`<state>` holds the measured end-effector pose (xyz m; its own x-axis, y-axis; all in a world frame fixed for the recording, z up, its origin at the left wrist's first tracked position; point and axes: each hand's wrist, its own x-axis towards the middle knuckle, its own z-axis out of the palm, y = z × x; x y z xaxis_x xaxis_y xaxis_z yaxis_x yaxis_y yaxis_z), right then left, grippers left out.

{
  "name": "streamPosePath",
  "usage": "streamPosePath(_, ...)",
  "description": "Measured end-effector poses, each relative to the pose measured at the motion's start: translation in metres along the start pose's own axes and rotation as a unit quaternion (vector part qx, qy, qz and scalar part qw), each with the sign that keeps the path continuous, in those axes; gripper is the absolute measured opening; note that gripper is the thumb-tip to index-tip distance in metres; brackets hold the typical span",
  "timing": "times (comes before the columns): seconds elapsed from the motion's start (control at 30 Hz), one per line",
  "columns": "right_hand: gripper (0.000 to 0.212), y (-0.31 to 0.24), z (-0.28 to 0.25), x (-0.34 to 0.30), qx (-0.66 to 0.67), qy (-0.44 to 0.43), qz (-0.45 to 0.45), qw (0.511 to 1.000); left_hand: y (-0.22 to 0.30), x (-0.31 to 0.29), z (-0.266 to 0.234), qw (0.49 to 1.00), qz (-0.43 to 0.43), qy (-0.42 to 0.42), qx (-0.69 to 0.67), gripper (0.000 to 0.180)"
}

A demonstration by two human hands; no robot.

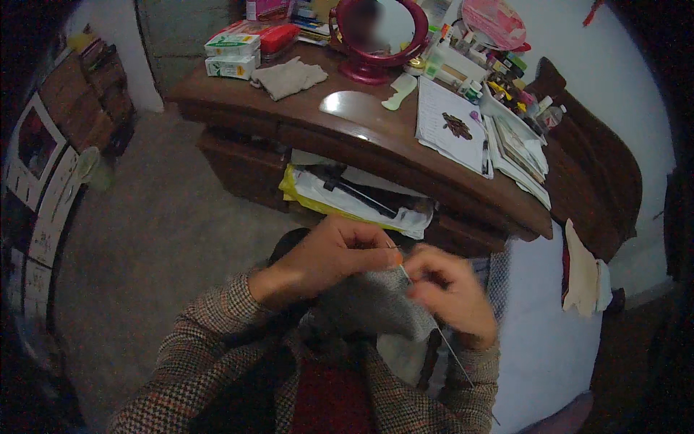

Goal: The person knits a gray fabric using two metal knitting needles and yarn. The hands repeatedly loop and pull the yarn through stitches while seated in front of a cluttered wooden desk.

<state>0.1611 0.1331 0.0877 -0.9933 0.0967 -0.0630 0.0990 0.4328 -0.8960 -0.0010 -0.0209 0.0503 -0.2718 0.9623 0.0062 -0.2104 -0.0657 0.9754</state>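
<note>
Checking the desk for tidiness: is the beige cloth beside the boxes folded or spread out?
Loosely folded: the beige cloth lies bunched in layers on the wooden desk, right of the stacked boxes, not flat.

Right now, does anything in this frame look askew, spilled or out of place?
Papers and a yellow sheet bulge out of the open desk compartment. Both hands hold the grey knitting normally.

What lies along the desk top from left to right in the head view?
Stacked boxes → folded grey cloth → red round mirror → open paper pad → stack of booklets.
</note>
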Motion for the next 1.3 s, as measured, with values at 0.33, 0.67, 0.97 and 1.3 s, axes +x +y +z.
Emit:
streamPosePath(0.33, 0.021, 0.015, 0.005, -0.017, -0.055, 0.124, -0.109, 0.985, -0.019, -0.02, -0.012, 0.999, -0.028, 0.012, -0.042, 0.018)
streamPosePath(0.67, 0.065, 0.032, 0.053, 0.015, 0.565, 0.102, -0.074, 0.816, -0.029, -0.023, -0.02, 0.991, -0.124, 0.005, -0.041, 0.021)
streamPosePath(0.97, 0.022, 0.034, 0.05, 0.028, -0.005, 0.238, -0.275, 0.931, -0.043, -0.024, -0.029, 0.978, -0.095, 0.004, -0.183, 0.02)
streamPosePath(1.3, 0.043, 0.033, 0.041, 0.051, -0.218, 0.052, -0.188, 0.956, -0.041, -0.017, -0.023, 1.0, 0.015, -0.013, -0.014, 0.016)
